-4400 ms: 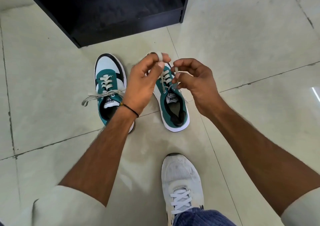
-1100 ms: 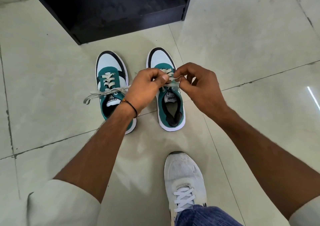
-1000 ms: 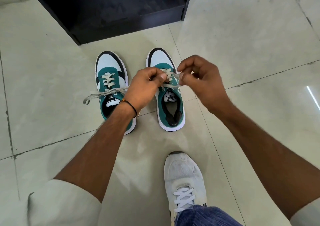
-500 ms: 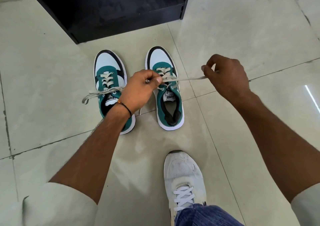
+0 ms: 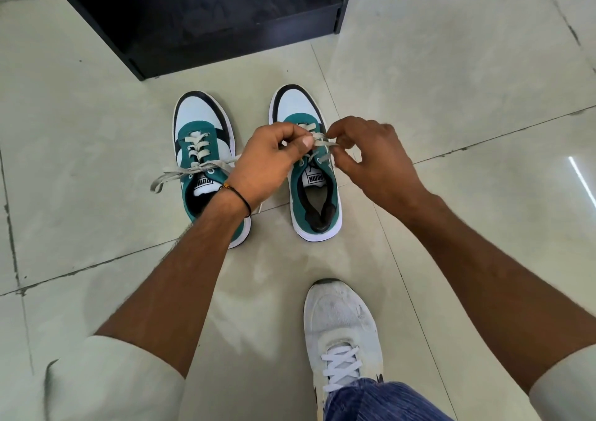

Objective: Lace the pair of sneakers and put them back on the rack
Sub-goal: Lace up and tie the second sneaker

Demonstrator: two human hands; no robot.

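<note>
- Left sneaker (image 5: 206,149): on the floor tile (image 5: 80,123), its lace ends trailing loose.
- Your left hand (image 5: 264,165): fingers pinched on the lace (image 5: 319,141).
- Right sneaker (image 5: 309,178): beside its mate, below the black rack (image 5: 200,17).
- Your right hand (image 5: 374,159): fingertips clamped on the same lace.

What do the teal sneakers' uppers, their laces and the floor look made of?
Teal sneakers: matte teal panels, probably suede or a synthetic version; smoother white toe panels, leather-like.
Laces: flat woven fabric, off-white, dull.
Floor: glossy pale tile, likely ceramic or stone; grout lines and a light reflection show.
</note>
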